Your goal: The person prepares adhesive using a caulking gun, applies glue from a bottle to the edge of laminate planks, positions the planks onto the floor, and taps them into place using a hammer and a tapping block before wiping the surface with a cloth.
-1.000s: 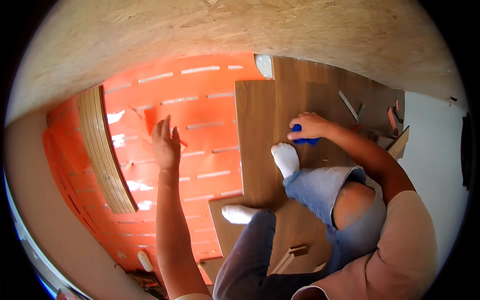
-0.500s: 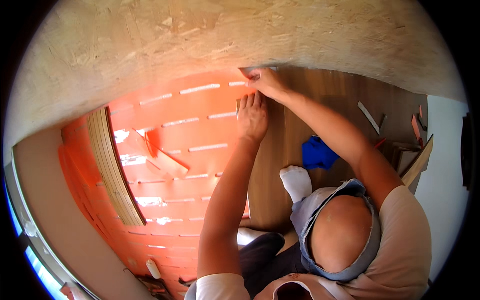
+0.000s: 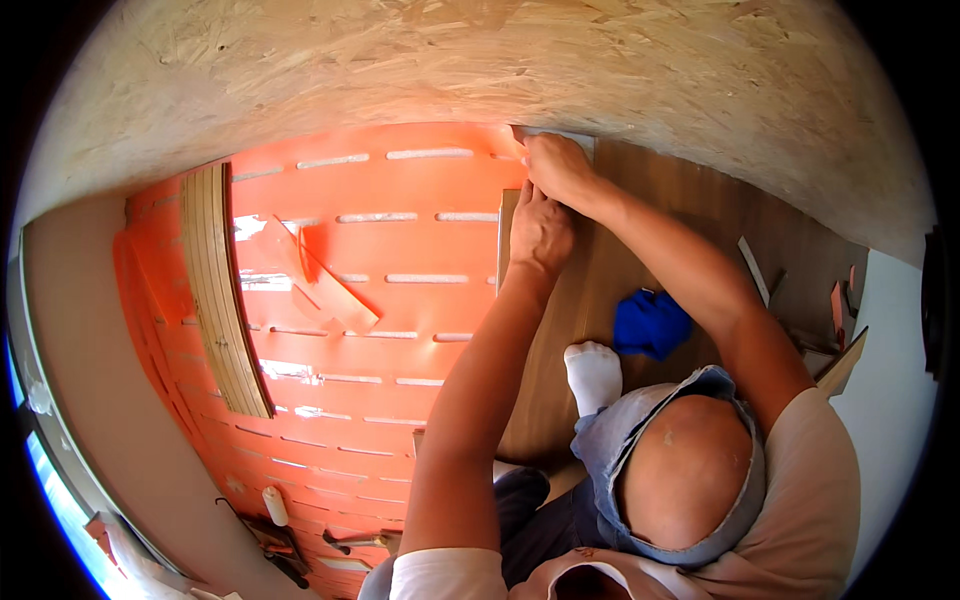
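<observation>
At the foot of the far wall, my right hand (image 3: 560, 165) is closed on a thin brown floorboard piece (image 3: 517, 133). Only a corner of that piece shows left of the fingers, so its full shape is hidden. Just below, my left hand (image 3: 543, 235) lies on the laid brown floorboards (image 3: 530, 400) near their left edge, its fingers stretched toward the right hand and partly hidden by it. Orange slotted underlay (image 3: 420, 335) runs alongside these boards on the left.
A rough chipboard wall (image 3: 480, 60) rises ahead. Stacked planks (image 3: 225, 295) and an underlay scrap (image 3: 330, 285) lie leftward. A blue cloth (image 3: 652, 323) rests by my socked foot (image 3: 593, 376). Offcuts (image 3: 752, 270) are at right, a hammer (image 3: 355, 541) and white bottle (image 3: 275, 506) lower left.
My view has shifted somewhat, so both hands appear farther right. The left hand's fingers have drawn closer to the right hand. The right hand still grips the brown piece by the wall.
</observation>
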The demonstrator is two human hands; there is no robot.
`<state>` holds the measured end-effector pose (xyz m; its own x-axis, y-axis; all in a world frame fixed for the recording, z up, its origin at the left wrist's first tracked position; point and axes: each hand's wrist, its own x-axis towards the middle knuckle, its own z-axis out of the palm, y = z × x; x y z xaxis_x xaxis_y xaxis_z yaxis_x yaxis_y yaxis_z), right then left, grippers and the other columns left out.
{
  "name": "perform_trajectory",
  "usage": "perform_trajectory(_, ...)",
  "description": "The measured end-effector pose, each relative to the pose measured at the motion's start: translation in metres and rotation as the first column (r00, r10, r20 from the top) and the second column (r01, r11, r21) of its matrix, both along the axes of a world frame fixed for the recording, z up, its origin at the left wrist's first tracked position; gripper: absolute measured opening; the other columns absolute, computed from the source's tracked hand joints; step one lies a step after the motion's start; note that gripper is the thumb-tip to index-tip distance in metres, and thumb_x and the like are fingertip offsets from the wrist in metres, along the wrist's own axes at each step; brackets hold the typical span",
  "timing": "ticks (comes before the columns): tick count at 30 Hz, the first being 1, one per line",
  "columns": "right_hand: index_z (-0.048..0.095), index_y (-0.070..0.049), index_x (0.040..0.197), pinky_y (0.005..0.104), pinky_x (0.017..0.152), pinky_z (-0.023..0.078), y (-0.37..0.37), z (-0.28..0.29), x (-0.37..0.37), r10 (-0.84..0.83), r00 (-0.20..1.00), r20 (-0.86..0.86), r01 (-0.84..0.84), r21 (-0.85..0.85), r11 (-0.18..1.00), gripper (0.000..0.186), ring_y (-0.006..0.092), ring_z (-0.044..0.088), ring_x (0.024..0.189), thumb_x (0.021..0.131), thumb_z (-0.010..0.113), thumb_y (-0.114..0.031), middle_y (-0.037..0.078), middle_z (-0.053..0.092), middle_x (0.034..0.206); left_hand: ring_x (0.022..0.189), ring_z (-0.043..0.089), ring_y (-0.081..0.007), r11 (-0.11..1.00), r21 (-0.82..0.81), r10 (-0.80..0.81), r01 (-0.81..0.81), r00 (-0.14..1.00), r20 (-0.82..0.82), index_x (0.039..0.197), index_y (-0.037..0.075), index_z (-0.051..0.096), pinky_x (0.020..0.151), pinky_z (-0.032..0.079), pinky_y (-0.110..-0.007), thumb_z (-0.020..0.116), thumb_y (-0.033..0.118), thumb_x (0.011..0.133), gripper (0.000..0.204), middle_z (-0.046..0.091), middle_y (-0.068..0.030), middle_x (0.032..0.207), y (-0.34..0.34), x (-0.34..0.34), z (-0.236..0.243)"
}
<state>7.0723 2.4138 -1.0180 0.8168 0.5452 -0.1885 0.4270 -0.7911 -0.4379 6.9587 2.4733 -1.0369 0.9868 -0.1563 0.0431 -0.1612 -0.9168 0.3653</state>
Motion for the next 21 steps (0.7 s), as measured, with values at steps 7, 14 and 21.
perform_trajectory(7, 0.069, 0.004, 0.091, 0.0521, 0.078, 0.053, 0.036, -0.003, -0.003, 0.202, 0.979, 0.028, -0.203, 0.021, 0.979, 0.014, 0.0435, 0.067, 0.091, 0.083, 0.06, -0.005, 0.027, 0.069, 0.091, 0.135, 0.051, -0.0252, 0.999, 0.032, 0.007, -0.003, 0.994, -0.107, 0.132, 0.006, 0.066, 0.113, 0.038, -0.042, 0.053, 0.02, 0.096, 0.041, 0.061, -0.011, 0.14, 0.009, -0.007, -0.036)
perform_trajectory(14, 0.067, 0.001, 0.088, 0.0525, 0.074, 0.054, 0.15, 0.035, -0.026, 0.276, 0.957, -0.095, -0.243, 0.262, 0.934, 0.015, 0.0409, 0.07, 0.087, 0.079, 0.055, -0.004, 0.026, 0.07, 0.095, 0.126, 0.054, -0.0369, 1.0, 0.018, 0.02, -0.017, 0.983, -0.185, 0.138, -0.004, 0.056, 0.109, 0.041, -0.046, 0.049, 0.033, 0.103, 0.051, 0.058, -0.0275, 0.136, 0.003, 0.008, 0.014)
perform_trajectory(21, 0.068, -0.004, 0.093, 0.0485, 0.066, 0.05, 0.109, 0.022, -0.004, -0.069, 0.998, 0.016, 0.057, 0.386, 0.921, 0.03, 0.0394, 0.066, 0.074, 0.096, 0.061, -0.033, 0.018, 0.069, 0.081, 0.125, 0.055, -0.0389, 0.965, -0.261, 0.022, 0.028, 0.982, 0.186, 0.132, 0.0, 0.063, 0.112, 0.04, -0.049, 0.053, 0.014, 0.095, 0.041, 0.059, -0.0203, 0.137, 0.042, -0.024, -0.007)
